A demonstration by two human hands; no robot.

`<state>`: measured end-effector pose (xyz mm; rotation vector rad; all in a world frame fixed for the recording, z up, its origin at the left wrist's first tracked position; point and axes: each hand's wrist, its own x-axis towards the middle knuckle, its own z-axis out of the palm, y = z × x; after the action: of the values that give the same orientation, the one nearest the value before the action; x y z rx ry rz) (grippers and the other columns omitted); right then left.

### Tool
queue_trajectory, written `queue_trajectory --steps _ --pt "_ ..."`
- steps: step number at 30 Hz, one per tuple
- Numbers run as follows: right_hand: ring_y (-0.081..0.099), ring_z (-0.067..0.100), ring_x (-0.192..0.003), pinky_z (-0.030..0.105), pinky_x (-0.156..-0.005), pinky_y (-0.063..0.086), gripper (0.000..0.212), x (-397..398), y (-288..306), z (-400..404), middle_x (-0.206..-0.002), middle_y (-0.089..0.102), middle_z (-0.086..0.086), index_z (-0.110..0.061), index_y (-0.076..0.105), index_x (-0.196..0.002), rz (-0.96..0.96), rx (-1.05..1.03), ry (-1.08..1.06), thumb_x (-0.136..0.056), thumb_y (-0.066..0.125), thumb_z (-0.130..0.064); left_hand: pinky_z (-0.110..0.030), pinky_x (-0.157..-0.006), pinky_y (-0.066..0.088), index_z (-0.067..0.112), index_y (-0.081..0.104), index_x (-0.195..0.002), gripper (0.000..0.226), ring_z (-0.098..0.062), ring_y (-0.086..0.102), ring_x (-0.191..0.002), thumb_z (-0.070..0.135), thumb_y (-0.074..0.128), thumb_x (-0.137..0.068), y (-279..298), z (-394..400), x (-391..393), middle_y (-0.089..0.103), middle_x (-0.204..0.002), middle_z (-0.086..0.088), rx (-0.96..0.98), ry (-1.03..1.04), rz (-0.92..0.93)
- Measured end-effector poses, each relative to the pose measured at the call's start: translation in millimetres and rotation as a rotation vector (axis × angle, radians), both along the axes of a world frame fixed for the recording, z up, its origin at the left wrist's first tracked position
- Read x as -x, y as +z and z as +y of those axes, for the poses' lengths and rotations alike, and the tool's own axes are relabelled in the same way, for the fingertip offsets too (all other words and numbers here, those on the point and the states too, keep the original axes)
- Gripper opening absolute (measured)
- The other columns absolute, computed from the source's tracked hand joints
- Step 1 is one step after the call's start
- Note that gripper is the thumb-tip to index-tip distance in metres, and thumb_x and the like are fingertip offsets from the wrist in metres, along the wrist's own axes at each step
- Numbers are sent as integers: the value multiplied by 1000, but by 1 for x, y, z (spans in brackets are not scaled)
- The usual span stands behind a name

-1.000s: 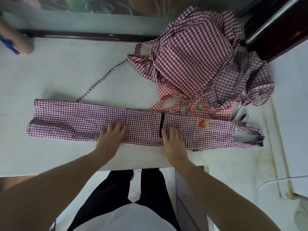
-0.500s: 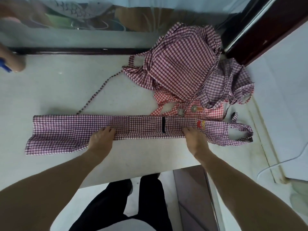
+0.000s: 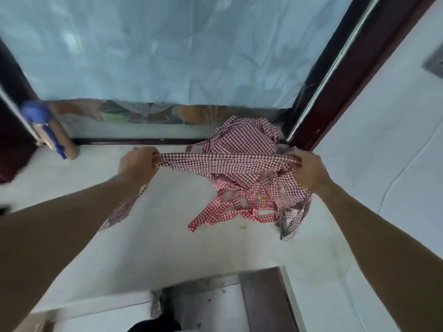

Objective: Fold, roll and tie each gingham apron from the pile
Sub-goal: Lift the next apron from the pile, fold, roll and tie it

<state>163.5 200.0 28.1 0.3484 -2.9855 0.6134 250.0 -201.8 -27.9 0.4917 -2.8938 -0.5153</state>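
I hold a folded maroon gingham apron (image 3: 227, 164) stretched as a narrow band in the air above the white table (image 3: 167, 236). My left hand (image 3: 137, 164) grips its left part, and one end hangs down under my left forearm. My right hand (image 3: 309, 171) grips its right part, with the bib end drooping to the table near the right edge. Behind and below the band lies the pile of gingham aprons (image 3: 244, 144), maroon on top and a red one (image 3: 239, 207) with loose straps in front.
A cardboard roll with a blue handle (image 3: 52, 137) lies at the table's back left. A dark window frame (image 3: 335, 75) and glass stand right behind the pile. A white wall is at the right. The table's front edge has a dark cut-out (image 3: 261, 300) near me.
The apron lay flat on the table under both hands; now both hands have lifted it off and hold it taut in the air. The camera has tilted up.
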Motion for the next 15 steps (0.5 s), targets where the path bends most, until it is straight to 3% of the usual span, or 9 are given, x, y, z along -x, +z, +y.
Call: queue_trajectory --steps 4,6,9,12,15 --pt "59 23 -101 23 -86 33 23 -28 43 30 -112 67 3 -11 71 -118 -131 86 28 -99 58 -10 -37 -70 51 8 72 -98 22 -30 62 -76 28 66 -92 43 15 -33 69 -86 -11 -129 39 69" --pt "57 20 -101 27 -89 37 20 -50 55 48 -109 65 3 -16 71 -115 -218 132 25 -99 59 -15 -32 -66 44 5 73 -98 23 -26 56 -72 26 64 -94 57 26 -50 63 -80 -9 -185 47 36" --pt "61 26 -111 39 -102 48 25 -71 65 73 -122 65 6 -18 67 -123 -388 232 -16 -99 60 -22 -32 -68 48 5 71 -108 25 -28 61 -78 24 61 -96 70 39 -71 67 -90 -11 -253 47 -29" --pt "58 29 -121 46 -112 42 37 -89 71 98 -132 62 7 -15 60 -133 -582 220 -4 -99 61 -28 -32 -70 53 11 67 -107 18 -25 63 -87 24 59 -98 82 48 -93 67 -101 -10 -341 -39 -240" --pt "63 27 -115 45 -111 43 23 -111 75 119 -120 71 7 -11 65 -121 -859 284 10 -99 58 -11 -44 -82 59 15 69 -108 24 -26 68 -95 33 62 -93 76 40 -110 70 -105 -7 -237 -112 -477"
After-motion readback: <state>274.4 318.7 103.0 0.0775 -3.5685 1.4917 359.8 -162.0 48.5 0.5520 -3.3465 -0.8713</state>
